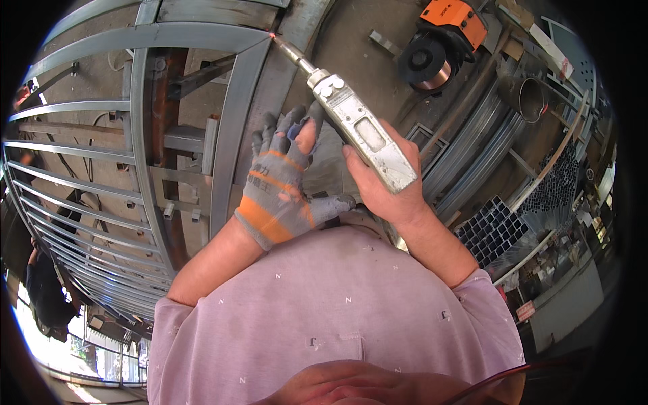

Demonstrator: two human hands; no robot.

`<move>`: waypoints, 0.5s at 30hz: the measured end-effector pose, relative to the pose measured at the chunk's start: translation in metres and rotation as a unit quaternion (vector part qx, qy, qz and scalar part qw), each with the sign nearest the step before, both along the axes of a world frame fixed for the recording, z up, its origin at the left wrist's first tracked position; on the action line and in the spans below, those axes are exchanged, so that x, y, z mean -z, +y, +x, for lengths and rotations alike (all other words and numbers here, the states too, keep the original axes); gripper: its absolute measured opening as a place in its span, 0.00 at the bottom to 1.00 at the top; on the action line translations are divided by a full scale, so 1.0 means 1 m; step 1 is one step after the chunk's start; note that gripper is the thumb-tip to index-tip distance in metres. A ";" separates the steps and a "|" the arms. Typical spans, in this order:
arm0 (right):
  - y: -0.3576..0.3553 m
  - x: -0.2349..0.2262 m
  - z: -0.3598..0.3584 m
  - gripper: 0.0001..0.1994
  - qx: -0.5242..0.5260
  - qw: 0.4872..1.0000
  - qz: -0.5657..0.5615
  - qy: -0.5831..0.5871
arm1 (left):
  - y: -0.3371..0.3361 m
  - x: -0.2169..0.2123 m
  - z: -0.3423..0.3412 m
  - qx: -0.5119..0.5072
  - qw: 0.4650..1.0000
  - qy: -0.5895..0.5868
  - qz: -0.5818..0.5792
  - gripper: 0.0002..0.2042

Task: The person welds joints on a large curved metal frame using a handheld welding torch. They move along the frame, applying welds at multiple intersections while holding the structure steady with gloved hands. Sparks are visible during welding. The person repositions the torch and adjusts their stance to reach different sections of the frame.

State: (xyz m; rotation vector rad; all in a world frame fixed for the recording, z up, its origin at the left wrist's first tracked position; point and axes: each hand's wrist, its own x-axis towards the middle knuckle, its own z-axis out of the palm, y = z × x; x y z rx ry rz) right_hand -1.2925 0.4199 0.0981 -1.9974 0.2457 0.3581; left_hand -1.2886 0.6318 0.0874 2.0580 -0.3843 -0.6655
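Currently the worker's bare R hand (399, 206) is wrapped round a silver torch (349, 116), w/ a small red glow at its tip, by a corner joint of the metal frame (140, 121). L hand (277, 177), in a torn grey/orange glove, is apart from the R, fingers spread, nr the torch; can't tell if it touches the frame. Upper R: orange machine (462, 20) + wire spool (426, 64). Lower R: stacked tubes (496, 231).

Metalworking shop: barred metal frame (141, 135), stacked square tubes (491, 231), orange machine (453, 23), wire spool (426, 64).
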 end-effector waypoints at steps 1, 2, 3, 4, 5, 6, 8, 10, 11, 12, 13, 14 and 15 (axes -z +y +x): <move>0.000 -0.002 0.000 0.12 -0.001 1.000 0.000 0.005 | 0.001 0.001 0.000 0.000 1.000 0.011 -0.010 0.60; 0.001 -0.004 0.001 0.13 -0.003 1.000 0.000 0.008 | 0.002 0.001 0.000 0.004 1.000 -0.019 -0.008 0.59; 0.001 -0.004 0.001 0.13 -0.002 1.000 -0.001 0.013 | 0.004 0.002 -0.001 0.009 0.999 -0.048 -0.006 0.59; 0.002 -0.003 0.001 0.14 -0.002 1.000 -0.003 0.018 | 0.004 0.002 -0.002 0.013 0.997 -0.078 -0.004 0.59; 0.002 -0.003 0.001 0.14 -0.001 1.000 -0.004 0.023 | 0.005 -0.001 -0.001 0.015 0.998 -0.064 0.005 0.59; 0.002 -0.004 0.001 0.14 -0.007 1.000 -0.005 0.023 | 0.004 -0.004 0.000 0.017 0.999 -0.050 0.013 0.59; 0.000 -0.004 0.001 0.14 -0.017 1.000 -0.009 0.022 | 0.004 -0.005 0.001 0.018 0.999 -0.025 0.019 0.59; -0.001 -0.006 0.002 0.11 -0.027 0.999 -0.014 0.040 | 0.004 -0.004 0.001 0.018 1.000 -0.001 0.012 0.58; -0.001 -0.007 0.002 0.10 -0.032 0.998 -0.018 0.050 | 0.004 -0.004 0.000 0.016 1.000 -0.011 0.010 0.58; -0.001 -0.006 0.002 0.10 -0.039 0.998 -0.023 0.042 | 0.004 -0.003 -0.002 0.015 1.000 -0.020 0.009 0.58; -0.001 -0.006 0.002 0.10 -0.047 0.998 -0.029 0.034 | 0.004 -0.002 -0.004 0.013 0.999 -0.029 0.007 0.58; -0.002 -0.006 0.002 0.10 -0.054 0.998 -0.034 0.026 | 0.005 0.001 -0.006 0.014 0.999 -0.052 0.005 0.58; -0.002 -0.006 0.002 0.09 -0.050 0.998 -0.030 0.031 | 0.006 0.005 -0.009 0.015 0.997 -0.075 0.002 0.58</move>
